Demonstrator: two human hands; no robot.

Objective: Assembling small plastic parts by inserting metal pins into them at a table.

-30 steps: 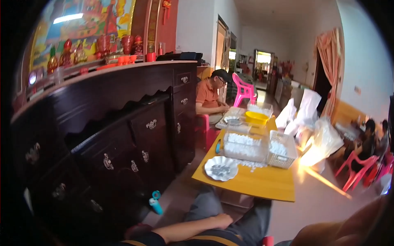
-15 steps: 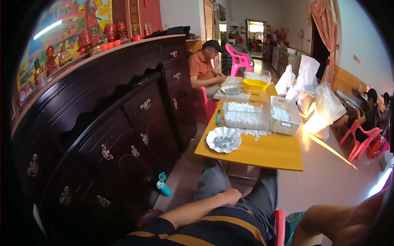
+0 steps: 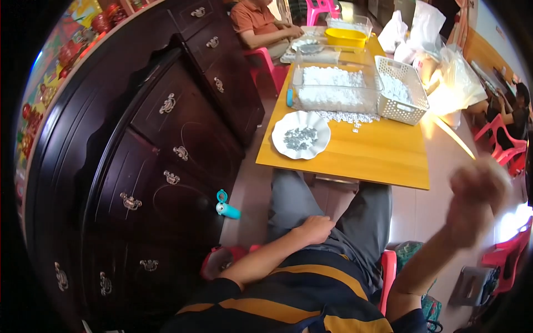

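My left hand (image 3: 317,228) rests in my lap between the thighs of my grey trousers, its fingers curled in a loose fist with nothing showing in it. My right hand (image 3: 482,191) is raised off to the right of the table, smeared by motion; its fingers look bent, but I cannot make out whether it holds anything. In front of me on the yellow table (image 3: 383,158) is a white scalloped plate (image 3: 283,141) with small grey metal pieces. Behind it a clear plastic bin (image 3: 336,102) is full of small white pieces, and several lie loose beside it.
A white perforated basket (image 3: 408,114) stands right of the bin, a yellow tub (image 3: 345,38) further back. Across the table a person in an orange shirt (image 3: 252,22) works with both hands. A dark wooden cabinet (image 3: 144,139) lines the left; a turquoise bottle (image 3: 227,210) stands by it.
My right hand has risen from the lower right corner to beside the table. The view has tilted downward, bringing the table nearer. My left hand stays in my lap.
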